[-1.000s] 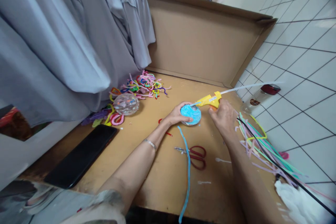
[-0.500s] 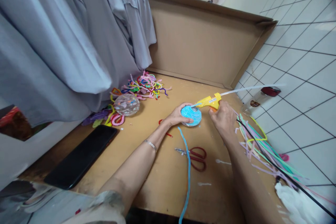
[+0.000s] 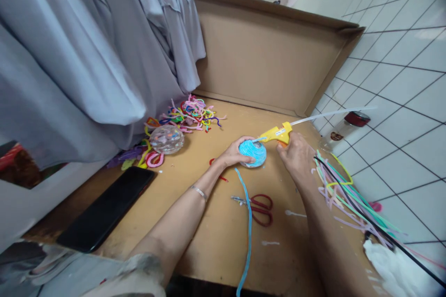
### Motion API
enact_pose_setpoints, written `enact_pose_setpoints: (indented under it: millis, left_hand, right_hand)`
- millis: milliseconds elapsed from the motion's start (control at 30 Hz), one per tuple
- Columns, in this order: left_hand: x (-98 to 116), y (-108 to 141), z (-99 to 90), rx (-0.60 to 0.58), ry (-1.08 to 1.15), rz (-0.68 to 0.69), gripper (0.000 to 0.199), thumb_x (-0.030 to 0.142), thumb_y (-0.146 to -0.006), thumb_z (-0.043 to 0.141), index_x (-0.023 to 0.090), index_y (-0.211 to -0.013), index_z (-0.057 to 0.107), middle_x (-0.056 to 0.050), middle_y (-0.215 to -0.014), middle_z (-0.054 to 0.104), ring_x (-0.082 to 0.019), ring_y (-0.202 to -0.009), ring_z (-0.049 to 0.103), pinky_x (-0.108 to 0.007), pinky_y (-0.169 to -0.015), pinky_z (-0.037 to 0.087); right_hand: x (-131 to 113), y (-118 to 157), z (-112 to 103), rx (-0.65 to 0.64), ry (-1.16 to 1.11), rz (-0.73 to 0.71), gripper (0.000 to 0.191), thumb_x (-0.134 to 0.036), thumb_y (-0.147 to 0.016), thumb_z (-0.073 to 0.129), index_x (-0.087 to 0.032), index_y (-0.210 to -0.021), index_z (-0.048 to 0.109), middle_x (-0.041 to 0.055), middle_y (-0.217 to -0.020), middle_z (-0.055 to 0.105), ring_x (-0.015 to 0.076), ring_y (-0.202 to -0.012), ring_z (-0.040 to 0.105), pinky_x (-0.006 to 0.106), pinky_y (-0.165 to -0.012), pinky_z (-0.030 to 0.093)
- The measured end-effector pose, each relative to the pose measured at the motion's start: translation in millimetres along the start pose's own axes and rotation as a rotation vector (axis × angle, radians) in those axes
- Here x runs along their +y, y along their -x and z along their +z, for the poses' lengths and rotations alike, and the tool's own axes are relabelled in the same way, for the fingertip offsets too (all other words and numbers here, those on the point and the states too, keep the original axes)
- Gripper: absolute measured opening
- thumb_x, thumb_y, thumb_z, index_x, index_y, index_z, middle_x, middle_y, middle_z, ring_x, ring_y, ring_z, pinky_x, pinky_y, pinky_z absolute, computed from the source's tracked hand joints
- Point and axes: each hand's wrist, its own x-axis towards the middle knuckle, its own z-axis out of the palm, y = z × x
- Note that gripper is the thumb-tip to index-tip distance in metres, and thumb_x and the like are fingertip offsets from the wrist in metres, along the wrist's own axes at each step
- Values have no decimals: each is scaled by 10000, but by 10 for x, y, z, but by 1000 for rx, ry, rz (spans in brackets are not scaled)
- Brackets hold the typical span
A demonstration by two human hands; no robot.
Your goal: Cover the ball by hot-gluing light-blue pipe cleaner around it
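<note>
Blue ball (image 3: 253, 155) is gripped in left hand (image 3: 234, 152), at tip of glue gun (image 3: 278, 133) clasped in right hand (image 3: 294, 154). Visible side appears mostly wrapped; greyish patch seems left bare. Blue strip (image 3: 249, 222) is laid apart.

The ball (image 3: 251, 153) looks fuzzy and matt on my feed; the glue gun (image 3: 272, 134) is smooth plastic. I make out metal scissor blades (image 3: 237, 198), a glossy phone (image 3: 106, 209), matt cardboard (image 3: 268, 55), softly folded cloth (image 3: 97, 55), shiny wall tiles (image 3: 400, 88) and a smooth, wood-like tabletop (image 3: 216, 241).
</note>
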Motion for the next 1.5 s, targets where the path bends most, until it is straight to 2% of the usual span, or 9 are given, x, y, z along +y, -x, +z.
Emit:
enact_pose_setpoints:
  millis: [367, 633, 1067, 1500]
  left_hand:
    - [29, 8, 8, -2, 8, -8, 818, 263, -439, 874, 150, -1179, 543, -82, -1147, 630, -213, -1028, 595, -329, -938, 453]
    - [19, 7, 7, 7, 6, -8, 824, 266, -430, 877, 158, -1176, 545, -72, -1127, 635, -201, -1004, 595, -321, -934, 449]
    - [11, -3, 4, 0, 6, -8, 822, 255, -440, 874, 151, -1183, 539, -80, -1144, 635, -206, -1019, 602, -320, -934, 454]
    - [31, 4, 12, -4, 0, -13, 840, 303, -429, 876, 153, -1180, 533, -82, -1148, 627, -219, -1035, 591, -339, -945, 445]
  right_hand:
    - [10, -6, -56, 0, -5, -27, 230, -278, -819, 515, -147, -998, 573, 107, -931, 610, 237, -812, 521, 306, -589, 246]
    - [6, -2, -22, 43, -7, -23, 210, -285, -818, 502, -156, -972, 564, 100, -929, 596, 231, -802, 510, 300, -582, 227]
    - [-13, 12, -39, 9, -22, -32, 215, -268, -818, 501, -149, -985, 566, 99, -913, 581, 229, -796, 502, 304, -596, 261]
    - [-16, 3, -63, -1, -5, -21, 219, -271, -824, 517, -149, -1000, 565, 104, -941, 594, 231, -812, 507, 298, -578, 218]
